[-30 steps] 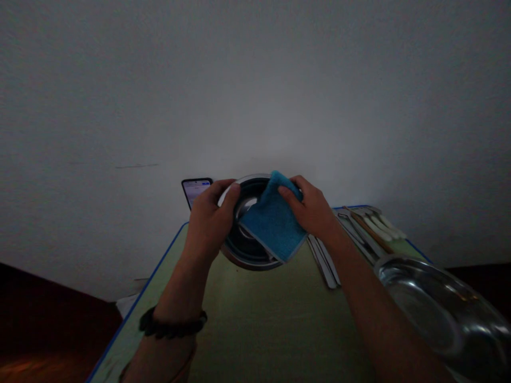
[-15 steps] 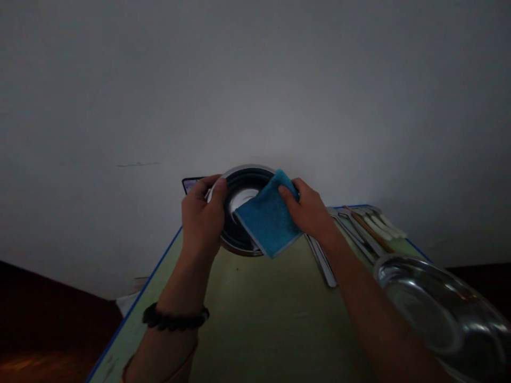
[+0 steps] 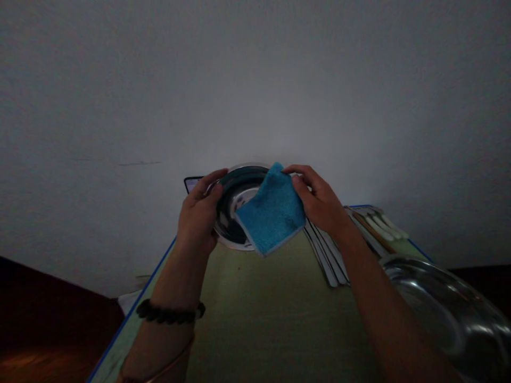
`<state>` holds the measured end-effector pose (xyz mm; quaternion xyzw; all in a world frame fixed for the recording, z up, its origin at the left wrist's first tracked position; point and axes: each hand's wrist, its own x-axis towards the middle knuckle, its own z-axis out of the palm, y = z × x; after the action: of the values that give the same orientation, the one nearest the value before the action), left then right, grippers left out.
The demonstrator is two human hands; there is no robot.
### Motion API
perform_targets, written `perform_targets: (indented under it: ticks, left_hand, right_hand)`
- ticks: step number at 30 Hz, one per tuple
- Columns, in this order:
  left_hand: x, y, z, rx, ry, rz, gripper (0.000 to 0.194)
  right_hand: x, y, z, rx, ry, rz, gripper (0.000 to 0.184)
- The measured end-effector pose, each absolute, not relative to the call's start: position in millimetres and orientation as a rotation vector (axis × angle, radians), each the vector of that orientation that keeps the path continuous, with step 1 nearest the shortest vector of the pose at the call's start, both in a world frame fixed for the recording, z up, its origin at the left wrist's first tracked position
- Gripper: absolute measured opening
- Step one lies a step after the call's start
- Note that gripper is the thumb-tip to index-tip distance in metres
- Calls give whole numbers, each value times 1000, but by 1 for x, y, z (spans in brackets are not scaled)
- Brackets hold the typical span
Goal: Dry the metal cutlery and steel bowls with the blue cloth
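A shiny round metal bowl [image 3: 232,194] is held above the far part of the table, its inside facing me. My left hand [image 3: 199,213] grips its left rim, thumb toward the inside and fingers around the outer edge. A blue cloth [image 3: 273,213] with a pale hem hangs over the bowl's right side and hides much of its inside. My right hand [image 3: 317,199] pinches the cloth at its upper right, by the right rim. Whether these fingers also hold the rim behind the cloth is hidden.
A large metal basin [image 3: 431,303] stands at the right, partly behind my right forearm. Several long metal utensils [image 3: 325,260] and white-handled ones [image 3: 381,226] lie on the green table [image 3: 255,319]. A phone [image 3: 190,183] shows behind my left hand. A wall [image 3: 255,80] rises behind.
The bowl has shifted and tilted slightly. My right hand has moved a little right and up, its fingers now more extended over the cloth's edge. My left hand still grips the rim.
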<state>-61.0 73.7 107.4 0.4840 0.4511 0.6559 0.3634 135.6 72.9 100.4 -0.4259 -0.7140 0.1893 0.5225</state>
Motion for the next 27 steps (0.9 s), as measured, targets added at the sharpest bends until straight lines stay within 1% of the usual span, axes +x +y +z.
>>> perform_targets:
  ticks: [4,9,14,16,18,20,21,24,26,27]
  left_hand:
    - [-66,78,108,1090,1225,1683,25]
    - [-64,81,107,989,1234,1675,26]
    - [-63,83,104,860,1197,1631,32]
    - [-64,82,105,835,1191,1576,32]
    - [-64,80,107,842,1172,1498,26]
    - [-64,78,108,892,1105,1460,21]
    - [-64,77,108,932,1053,1455,21]
    - [-65,77,101,1093,921,1404,36]
    - [-66,80,92,1229,940,1382,46]
    - [-67,82,87,1305,975,1392,47]
  right_hand:
    - [145,72,102,-982,-1889,471,30]
    - [151,75,98,-946,-2173,380,45]
    - [148,72,98,-1023,-2175,214,29]
    - [148,71,101,-964,-2170,161,23]
    - [149,72,103,-820,-2199,225,16]
    - [151,73,103,-720,-2165,398,14]
    - [151,73,103,-714,-2115,492,14]
    - [152,74,100,-828,-1947,662,19]
    - [152,74,98,-897,-1854,690,24]
    - [151,74,98,-917,-1803,696,27]
